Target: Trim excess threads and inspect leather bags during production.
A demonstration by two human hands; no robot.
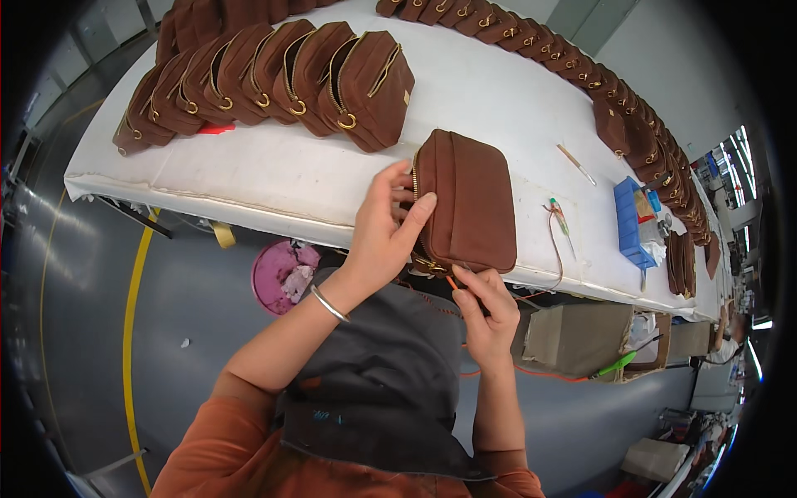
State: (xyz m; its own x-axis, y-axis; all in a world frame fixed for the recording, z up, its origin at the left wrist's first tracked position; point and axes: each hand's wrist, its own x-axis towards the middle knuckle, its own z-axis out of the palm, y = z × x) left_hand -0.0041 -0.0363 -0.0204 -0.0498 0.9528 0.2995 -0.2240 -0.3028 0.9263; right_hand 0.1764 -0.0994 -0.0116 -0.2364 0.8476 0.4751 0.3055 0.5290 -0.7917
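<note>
A brown leather bag [476, 202] with a brass zipper stands at the front edge of the white-covered table. My left hand [389, 227] holds it by the zipper side, thumb on the leather and fingers at the zipper opening. My right hand [489, 311] is at the bag's lower corner and pinches a thin orange tool [452, 282], whose tip is hidden near the brass zipper end and ring [429, 266]. A row of similar brown bags [373, 90] with brass rings stands behind on the left.
More bags [557, 59] line the table's far edge. On the right lie a brush-like stick [576, 165], a corded tool with a green end [559, 218] and a blue bin [629, 224]. Below are a pink tub [268, 280] and cardboard boxes [576, 336]. A person [725, 342] is at far right.
</note>
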